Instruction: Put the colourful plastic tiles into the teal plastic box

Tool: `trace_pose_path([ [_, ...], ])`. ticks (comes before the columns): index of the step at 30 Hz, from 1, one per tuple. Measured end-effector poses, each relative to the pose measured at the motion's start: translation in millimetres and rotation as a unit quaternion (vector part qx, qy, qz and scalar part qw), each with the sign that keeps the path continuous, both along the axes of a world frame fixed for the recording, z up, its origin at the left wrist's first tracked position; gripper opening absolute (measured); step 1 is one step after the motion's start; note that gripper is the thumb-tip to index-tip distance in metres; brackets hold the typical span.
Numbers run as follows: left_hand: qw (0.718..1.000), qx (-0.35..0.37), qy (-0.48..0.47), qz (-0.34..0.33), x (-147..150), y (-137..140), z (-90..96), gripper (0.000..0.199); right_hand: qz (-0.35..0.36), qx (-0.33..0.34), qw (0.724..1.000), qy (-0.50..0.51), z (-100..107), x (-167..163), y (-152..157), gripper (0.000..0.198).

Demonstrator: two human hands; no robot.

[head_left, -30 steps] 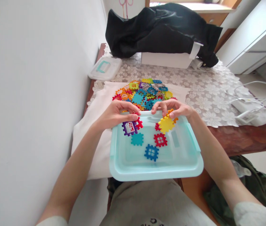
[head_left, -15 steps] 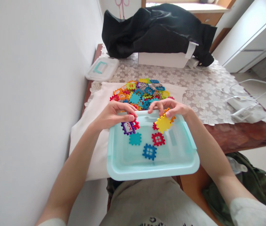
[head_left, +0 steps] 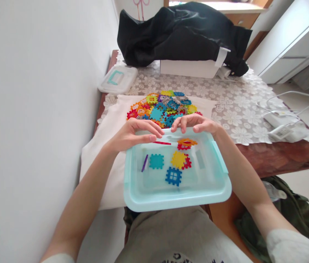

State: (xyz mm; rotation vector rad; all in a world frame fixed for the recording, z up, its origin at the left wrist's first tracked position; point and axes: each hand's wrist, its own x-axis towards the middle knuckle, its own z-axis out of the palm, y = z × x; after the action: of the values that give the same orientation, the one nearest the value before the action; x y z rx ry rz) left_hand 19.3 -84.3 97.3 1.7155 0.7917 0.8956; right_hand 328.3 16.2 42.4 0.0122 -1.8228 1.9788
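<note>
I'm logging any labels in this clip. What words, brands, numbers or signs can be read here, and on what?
None can be read.
Dark marks at the bottom hem of the person's shirt: cut off by the frame edge, unreadable.
White charger on the lace tablecloth: possible marking, too small and blurred.
Teal bin, plastic tiles, white box: no print visible.

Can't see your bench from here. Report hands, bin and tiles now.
Left hand and right hand empty, resting on far rim of bin. Yellow tile and others loose inside bin. Tile pile beyond fingers, nothing blocking.
</note>
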Motion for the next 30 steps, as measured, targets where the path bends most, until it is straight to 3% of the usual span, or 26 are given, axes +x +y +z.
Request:
trace_pose_path([
  [6, 0.999, -0.035, -0.01, 0.028, 0.7, -0.4, -3.8, 0.023, -0.012, 0.013, 1.0, -0.018, -3.9, 0.2, 5.8, 0.031],
  [12, 0.986, -0.106, -0.078, 0.102, 5.9, -0.9, -14.6, 0.028, -0.031, -0.001, 1.0, -0.007, -3.7, -2.5, -0.2, 0.04],
  [15, 0.974, -0.145, -0.124, 0.117, 8.4, -1.4, -15.6, 0.034, -0.122, -0.043, 0.992, 0.012, -4.3, -9.4, -6.5, 0.051],
  [17, 0.969, -0.159, -0.137, 0.128, 8.2, 0.1, -17.5, 0.044, -0.248, -0.054, 0.967, 0.021, -6.9, -13.5, -4.5, 0.054],
  [19, 0.968, -0.144, -0.132, 0.158, 5.9, 4.3, -22.8, 0.053, -0.388, -0.024, 0.921, 0.014, -11.7, -14.9, 3.5, 0.053],
  [22, 0.967, -0.048, -0.081, 0.236, -0.9, 15.5, -38.6, 0.054, -0.538, 0.113, 0.834, -0.052, -21.5, -11.8, 18.1, 0.05],
  [24, 0.959, 0.05, 0.006, 0.279, -6.9, 24.7, -52.1, 0.049, -0.563, 0.233, 0.781, -0.136, -28.9, -9.5, 23.1, 0.049],
  [26, 0.945, 0.13, 0.125, 0.271, -12.9, 33.1, -65.2, 0.048, -0.534, 0.321, 0.747, -0.23, -36.5, -9.8, 22.9, 0.056],
  [30, 0.922, 0.161, 0.284, 0.209, -21.1, 41.9, -81.2, 0.061, -0.457, 0.383, 0.73, -0.332, -48.1, -16.8, 16.9, 0.071],
])
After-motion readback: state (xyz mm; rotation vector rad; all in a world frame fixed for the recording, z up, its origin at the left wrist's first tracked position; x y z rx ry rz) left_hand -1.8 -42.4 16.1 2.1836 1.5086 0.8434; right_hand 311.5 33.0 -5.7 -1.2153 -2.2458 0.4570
